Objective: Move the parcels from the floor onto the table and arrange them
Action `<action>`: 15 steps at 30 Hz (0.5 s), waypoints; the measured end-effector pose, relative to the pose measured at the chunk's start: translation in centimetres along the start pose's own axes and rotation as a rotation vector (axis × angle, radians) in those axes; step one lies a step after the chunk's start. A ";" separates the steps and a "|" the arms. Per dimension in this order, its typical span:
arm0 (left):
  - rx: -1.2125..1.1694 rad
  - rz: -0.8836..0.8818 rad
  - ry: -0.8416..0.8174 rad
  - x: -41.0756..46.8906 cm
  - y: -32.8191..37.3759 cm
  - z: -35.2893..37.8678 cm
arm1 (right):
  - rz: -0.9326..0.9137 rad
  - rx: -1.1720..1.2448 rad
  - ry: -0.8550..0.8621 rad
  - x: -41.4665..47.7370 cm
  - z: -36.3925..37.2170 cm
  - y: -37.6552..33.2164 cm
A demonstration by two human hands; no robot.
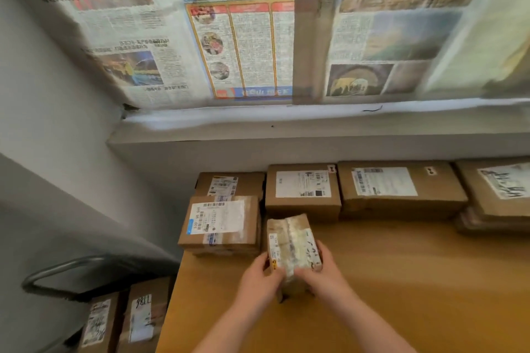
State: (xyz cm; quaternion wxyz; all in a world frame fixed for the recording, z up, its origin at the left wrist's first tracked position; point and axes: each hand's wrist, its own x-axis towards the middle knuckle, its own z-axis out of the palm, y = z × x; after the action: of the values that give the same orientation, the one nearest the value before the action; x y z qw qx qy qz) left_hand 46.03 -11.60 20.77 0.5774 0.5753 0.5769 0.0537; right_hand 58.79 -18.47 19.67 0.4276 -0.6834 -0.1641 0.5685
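Newspaper sheets (229, 37) cover the window well ahead of and above both hands, with a pale sill (315, 123) running below them. Under the hands and stretching off to the right lies the wooden table (415, 281).

A row of brown labelled parcels stands along the table's far edge, beyond the hands. The long carton (401, 192) sits ahead of the right hand and to its right. Further right is the edge carton (499, 189), which rests on something flatter beneath it. The square carton (302, 192) sits straight ahead of the hands, touching the long carton's side. Ahead of the left hand and to its left, the taped carton (220, 223) stands in front of a smaller back carton (229, 183).

Down on the floor, to the left of the left hand and below table level, two upright floor parcels (100, 324) (143, 321) stand side by side, close against the table's side, under a curved dark metal tube (71, 272).

The small parcel (292, 249), wrapped in cloudy tape, sits between the hands, just in front of the square carton and beside the taped one. Whether its base touches the table I cannot tell. The left hand (258, 281) grips its near left side with curled fingers, and the right hand (324, 272) clasps its near right side.
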 end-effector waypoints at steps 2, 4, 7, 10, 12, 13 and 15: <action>-0.032 -0.017 0.039 0.3 -0.4 0.4 | -0.065 -0.020 0.036 0.6 0.5 0.7; -0.087 -0.017 0.113 0.2 -0.9 0.8 | -0.100 -0.051 0.085 0.9 1.1 1.3; -0.207 0.003 0.211 -0.5 -1.6 1.0 | -0.146 -0.097 0.117 1.3 1.6 1.8; -0.277 0.022 0.234 -0.8 -2.4 0.9 | -0.193 -0.144 0.129 2.0 1.8 1.9; -0.313 0.031 0.235 -0.9 -2.5 0.9 | -0.198 -0.168 0.123 2.3 1.8 1.8; -0.328 0.039 0.237 -0.9 -2.5 0.8 | -0.200 -0.188 0.126 2.4 1.9 1.7; -0.350 0.054 0.247 -1.2 -2.5 0.4 | -0.207 -0.237 0.148 2.3 2.1 1.8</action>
State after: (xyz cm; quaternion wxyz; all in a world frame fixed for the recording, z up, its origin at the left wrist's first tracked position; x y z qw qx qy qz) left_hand 44.48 -13.52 19.53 0.5917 0.4705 0.6095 0.2388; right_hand 57.14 -17.02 16.85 0.4111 -0.7487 -0.2676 0.4460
